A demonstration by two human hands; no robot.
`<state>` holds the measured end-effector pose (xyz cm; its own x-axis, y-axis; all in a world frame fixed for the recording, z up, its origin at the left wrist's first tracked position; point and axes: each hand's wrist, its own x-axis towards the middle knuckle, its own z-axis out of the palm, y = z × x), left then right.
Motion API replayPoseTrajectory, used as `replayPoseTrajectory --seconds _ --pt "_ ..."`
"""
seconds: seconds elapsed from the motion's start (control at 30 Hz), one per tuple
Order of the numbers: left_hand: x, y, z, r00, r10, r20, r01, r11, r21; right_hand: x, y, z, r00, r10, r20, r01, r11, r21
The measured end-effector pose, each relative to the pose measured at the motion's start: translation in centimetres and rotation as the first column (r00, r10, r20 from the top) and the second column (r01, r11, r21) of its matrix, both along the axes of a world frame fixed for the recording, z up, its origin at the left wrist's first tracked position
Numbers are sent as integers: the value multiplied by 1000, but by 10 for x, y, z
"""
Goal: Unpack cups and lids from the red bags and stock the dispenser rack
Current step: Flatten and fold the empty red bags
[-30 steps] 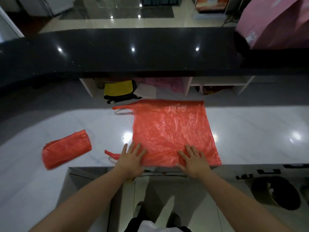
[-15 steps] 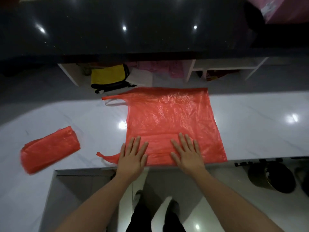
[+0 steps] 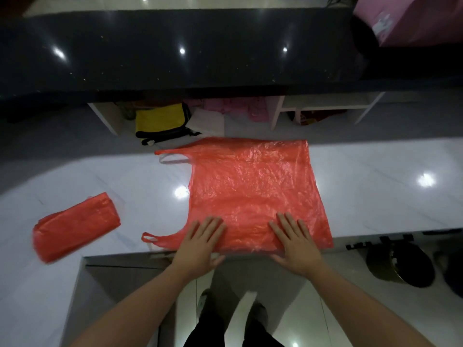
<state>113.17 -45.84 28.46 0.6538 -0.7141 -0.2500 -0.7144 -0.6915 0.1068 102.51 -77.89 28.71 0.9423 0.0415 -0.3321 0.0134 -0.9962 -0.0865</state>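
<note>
A person's left hand (image 3: pixel 200 242) and right hand (image 3: pixel 294 242) press flat on a red bag (image 3: pixel 253 186) spread over a white counter (image 3: pixel 375 191); a folded red bag (image 3: pixel 75 226) lies well left

Ahead of both grips the flat red bag (image 3: pixel 253 186) lies low on the white surface (image 3: pixel 375 191). Left of the left grip (image 3: pixel 200 242) sits a folded red bag (image 3: pixel 75 226); bare surface lies between.

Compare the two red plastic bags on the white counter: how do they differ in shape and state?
The spread bag lies flat with both handles showing; the folded bag is a compact bundle. The left hand and right hand press on the spread bag; the folded bag lies untouched. Both are thin red plastic.
</note>
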Motion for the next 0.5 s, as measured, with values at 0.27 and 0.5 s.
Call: replayPoseTrajectory --seconds 0.27,0.5 --pt "6 0 18 1000 -30 4 30 996 85 -23 -23 26 997 -82 17 81 996 44" --pt "47 63 55 984 176 37 -180 964 198 -27 -34 39 956 46 290 -71 994 78"
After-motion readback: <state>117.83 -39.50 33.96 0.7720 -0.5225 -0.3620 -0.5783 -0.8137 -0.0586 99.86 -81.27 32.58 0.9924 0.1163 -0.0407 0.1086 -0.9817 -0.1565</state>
